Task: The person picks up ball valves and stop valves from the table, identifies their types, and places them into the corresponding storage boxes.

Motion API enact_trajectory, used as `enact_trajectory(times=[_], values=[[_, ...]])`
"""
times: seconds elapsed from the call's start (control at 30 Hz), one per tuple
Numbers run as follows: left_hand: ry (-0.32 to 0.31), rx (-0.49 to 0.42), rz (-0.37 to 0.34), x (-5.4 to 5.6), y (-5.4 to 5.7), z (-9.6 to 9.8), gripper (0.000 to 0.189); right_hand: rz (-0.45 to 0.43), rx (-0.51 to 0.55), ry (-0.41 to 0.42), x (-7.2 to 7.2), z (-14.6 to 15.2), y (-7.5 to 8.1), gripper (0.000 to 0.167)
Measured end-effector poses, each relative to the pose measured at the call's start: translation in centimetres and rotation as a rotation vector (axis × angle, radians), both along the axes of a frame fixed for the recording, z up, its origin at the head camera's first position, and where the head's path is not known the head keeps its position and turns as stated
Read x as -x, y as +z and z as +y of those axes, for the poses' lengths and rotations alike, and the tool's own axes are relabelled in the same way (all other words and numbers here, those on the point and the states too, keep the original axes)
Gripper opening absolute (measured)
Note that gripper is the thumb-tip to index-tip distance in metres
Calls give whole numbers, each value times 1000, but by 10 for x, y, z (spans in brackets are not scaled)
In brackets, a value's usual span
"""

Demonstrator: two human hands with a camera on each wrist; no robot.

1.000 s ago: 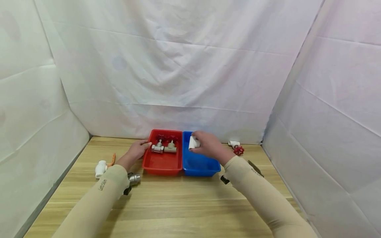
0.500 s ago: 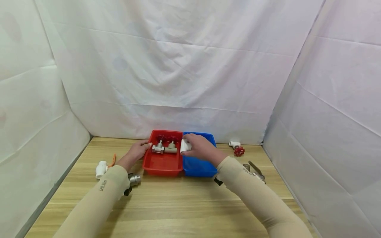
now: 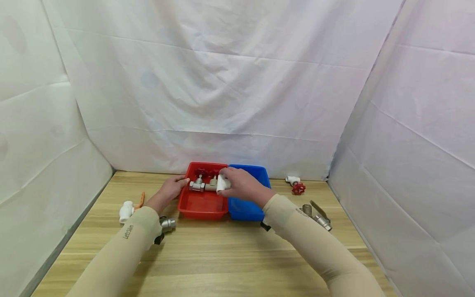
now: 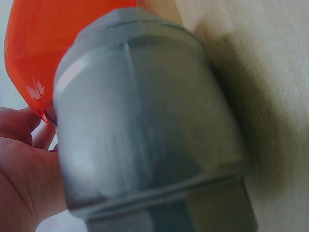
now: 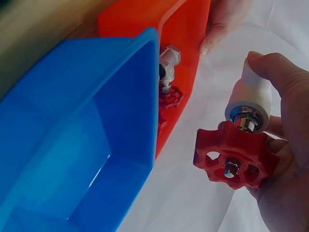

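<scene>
My right hand (image 3: 243, 186) grips a white plastic valve (image 3: 223, 184) above the right side of the red tray (image 3: 202, 204). Its red handwheel (image 5: 236, 154) shows in the right wrist view. My left hand (image 3: 171, 187) holds the left rim of that tray, thumb over the edge. Inside lie a silver metal valve (image 3: 197, 185) and a beige valve (image 3: 210, 187), both with dark red handwheels; the held valve partly covers the beige one. The blue tray (image 3: 245, 208) stands against the red one, partly under my right hand and forearm.
On the left are a white ball valve (image 3: 126, 211) with an orange lever and a metal valve (image 3: 168, 224) beside my wrist. To the right lie a white valve with a red handwheel (image 3: 298, 188), a brassy valve (image 3: 307, 209) and a lever-handled metal valve (image 3: 322, 222). White cloth (image 3: 208, 90) hangs behind.
My right hand has carried the white valve leftward from over the blue tray to over the red tray. Metal valves at the right came out from behind the forearm. My left hand stayed put.
</scene>
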State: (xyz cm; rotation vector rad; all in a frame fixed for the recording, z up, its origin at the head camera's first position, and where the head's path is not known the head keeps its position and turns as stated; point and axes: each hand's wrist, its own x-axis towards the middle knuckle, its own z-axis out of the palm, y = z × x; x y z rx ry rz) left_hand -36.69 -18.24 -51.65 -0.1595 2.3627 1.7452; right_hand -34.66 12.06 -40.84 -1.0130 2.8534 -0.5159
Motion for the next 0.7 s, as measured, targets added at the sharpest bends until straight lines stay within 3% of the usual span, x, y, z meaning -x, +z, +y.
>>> enact_trajectory(times=[0.7], values=[[10,-17,12,-6,6,2,58,-8,-27,40,3,-35,-7,70]])
